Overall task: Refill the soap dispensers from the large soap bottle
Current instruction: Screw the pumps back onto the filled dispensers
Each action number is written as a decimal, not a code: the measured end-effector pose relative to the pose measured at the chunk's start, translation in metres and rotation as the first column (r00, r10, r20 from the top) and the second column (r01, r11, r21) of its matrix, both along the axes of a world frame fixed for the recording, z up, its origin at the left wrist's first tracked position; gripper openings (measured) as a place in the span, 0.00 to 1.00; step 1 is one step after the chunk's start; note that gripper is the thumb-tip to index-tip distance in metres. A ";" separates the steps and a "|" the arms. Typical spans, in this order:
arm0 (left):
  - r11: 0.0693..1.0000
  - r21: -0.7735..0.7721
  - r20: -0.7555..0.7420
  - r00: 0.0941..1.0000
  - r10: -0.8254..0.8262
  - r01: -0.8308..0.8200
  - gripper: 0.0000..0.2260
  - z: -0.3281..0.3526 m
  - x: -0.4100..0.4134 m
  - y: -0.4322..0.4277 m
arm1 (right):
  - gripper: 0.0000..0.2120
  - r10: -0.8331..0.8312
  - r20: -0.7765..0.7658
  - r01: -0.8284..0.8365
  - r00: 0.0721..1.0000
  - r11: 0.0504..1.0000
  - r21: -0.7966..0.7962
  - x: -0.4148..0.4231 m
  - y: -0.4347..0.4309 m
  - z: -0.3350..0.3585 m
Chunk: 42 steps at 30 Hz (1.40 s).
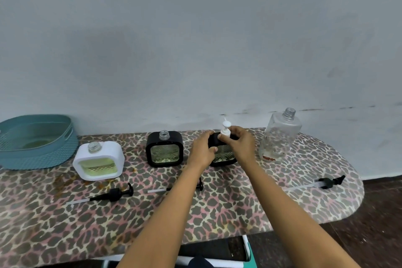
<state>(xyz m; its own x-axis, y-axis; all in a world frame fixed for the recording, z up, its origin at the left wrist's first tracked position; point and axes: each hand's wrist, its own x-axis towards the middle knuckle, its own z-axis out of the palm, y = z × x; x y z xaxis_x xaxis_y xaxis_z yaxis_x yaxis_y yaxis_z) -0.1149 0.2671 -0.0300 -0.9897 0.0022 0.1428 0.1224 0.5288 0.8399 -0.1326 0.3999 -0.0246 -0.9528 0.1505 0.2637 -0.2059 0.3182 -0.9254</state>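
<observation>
Black-framed dispenser (224, 154), greenish soap inside, white pump (225, 129) fitted.

Both forearms outstretched, left hand (203, 150) around the black dispenser (214, 140), right hand (241, 144) fingertips on its white pump (225, 131).

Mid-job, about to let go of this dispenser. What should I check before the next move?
1. White plastic pump fully seated on the held black square dispenser: cannot tell, the right hand grips it and hides its collar.
2. Held dispenser steadied: ok, the left hand grips its body.
3. Middle black square dispenser closed: not ok, neck open.
4. White square dispenser closed: not ok, neck open, yellowish soap inside.
5. Spare black pumps at hand: ok, lying on the leopard-print board.
6. Large clear soap bottle stable: ok, upright, uncapped.
</observation>
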 end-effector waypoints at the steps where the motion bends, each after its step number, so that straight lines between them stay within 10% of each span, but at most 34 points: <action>1: 1.000 -0.013 0.004 1.000 0.001 -0.001 0.23 0.000 0.000 0.001 | 0.11 -0.081 -0.023 0.082 0.996 0.996 0.032 0.002 -0.006 0.000; 6: 1.000 0.012 0.021 1.000 -0.012 0.012 0.23 0.001 -0.001 -0.002 | 0.11 0.109 0.065 -0.117 0.992 0.985 0.128 -0.003 -0.005 0.004; 11: 1.000 0.001 0.027 0.999 -0.018 0.018 0.23 0.001 -0.001 -0.001 | 0.14 0.481 0.218 -0.469 0.849 0.877 -0.109 -0.009 0.027 0.020; 23: 0.994 -0.110 -0.046 0.999 -0.008 0.003 0.22 0.000 -0.002 0.001 | 0.15 -0.136 -0.012 0.134 0.991 0.950 0.283 -0.002 -0.014 -0.015; 32: 0.996 -0.064 0.024 0.998 -0.056 0.057 0.24 0.004 -0.005 -0.005 | 0.13 0.440 0.255 -0.470 0.861 0.880 0.068 -0.015 0.023 0.016; 42: 0.990 -0.136 -0.009 0.999 -0.033 0.031 0.24 0.003 -0.003 -0.003 | 0.12 -0.031 0.012 0.025 0.999 0.945 0.326 0.000 -0.011 0.002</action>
<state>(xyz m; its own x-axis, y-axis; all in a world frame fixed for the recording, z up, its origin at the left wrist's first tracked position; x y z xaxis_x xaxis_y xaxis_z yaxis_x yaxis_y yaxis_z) -0.1179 0.2644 -0.0272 -0.9872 0.0539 0.1504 0.1502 0.6338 0.7588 -0.1321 0.3891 -0.0222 -0.9540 0.0858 0.2873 -0.1783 0.6081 -0.7736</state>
